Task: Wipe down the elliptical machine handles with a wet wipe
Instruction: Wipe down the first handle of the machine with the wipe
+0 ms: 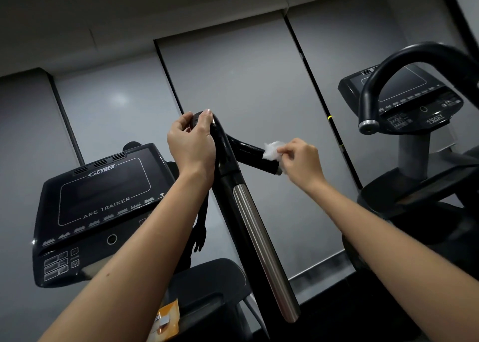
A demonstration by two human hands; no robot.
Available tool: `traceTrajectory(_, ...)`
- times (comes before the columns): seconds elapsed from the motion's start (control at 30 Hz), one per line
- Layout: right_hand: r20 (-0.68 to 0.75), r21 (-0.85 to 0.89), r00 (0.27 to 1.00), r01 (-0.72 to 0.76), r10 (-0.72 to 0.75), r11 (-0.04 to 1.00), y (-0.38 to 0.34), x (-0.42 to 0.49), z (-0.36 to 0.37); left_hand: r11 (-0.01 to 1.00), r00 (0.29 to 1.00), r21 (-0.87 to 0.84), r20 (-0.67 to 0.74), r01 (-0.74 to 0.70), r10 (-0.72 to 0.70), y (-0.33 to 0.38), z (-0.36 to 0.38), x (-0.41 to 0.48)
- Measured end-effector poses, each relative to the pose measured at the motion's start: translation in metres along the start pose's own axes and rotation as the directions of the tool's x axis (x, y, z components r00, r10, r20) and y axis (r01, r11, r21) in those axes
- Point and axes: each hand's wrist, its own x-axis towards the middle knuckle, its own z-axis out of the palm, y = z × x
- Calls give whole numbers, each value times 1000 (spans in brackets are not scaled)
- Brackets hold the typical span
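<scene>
A black elliptical handle (228,157) rises through the middle of the view, with a brushed steel sleeve (261,243) lower down and a short side grip (252,152) branching to the right. My left hand (193,144) is wrapped around the curved top of the handle. My right hand (300,160) pinches a crumpled white wet wipe (272,152) and presses it against the outer end of the side grip.
The machine's black console (101,207), marked Cybex Arc Trainer, sits at lower left. An orange wipe packet (166,321) lies in the tray below it. A second machine with a curved black handle (404,67) and console (404,92) stands at right. Grey wall panels are behind.
</scene>
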Motion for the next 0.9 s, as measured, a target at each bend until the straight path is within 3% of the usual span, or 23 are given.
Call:
traceTrajectory(0.13,180,110,939,-315,293,943,5,26,-4,1000,999,-6,30,-13,13,1,0,-2)
traceTrajectory(0.33,296,289,819,-567,491,772,23,16,10,1000,1000,-28,25,-10,10,2,0,-2)
traceTrajectory(0.47,330,420,758,-652,563,631,19,12,10,1000,1000,-25,27,-7,7,2,0,-3)
traceTrajectory(0.53,292,472,783,-617,549,629,15,17,4,1000,1000,-30,24,-5,6,2,0,-3)
traceTrajectory(0.6,228,433,852,-522,471,735,8,18,-3,1000,999,-26,31,-6,7,1,0,-2)
traceTrajectory(0.73,67,98,994,-98,91,990,-1,-1,-6,1000,1000,-18,16,-9,9,1,0,-2)
traceTrajectory(0.8,71,-26,993,94,-92,995,1,-18,-1,1000,1000,-17,6,-12,12,2,0,-2)
traceTrajectory(0.9,53,-83,980,196,-193,977,9,-35,5,1000,1000,-22,5,-10,10,2,1,-3)
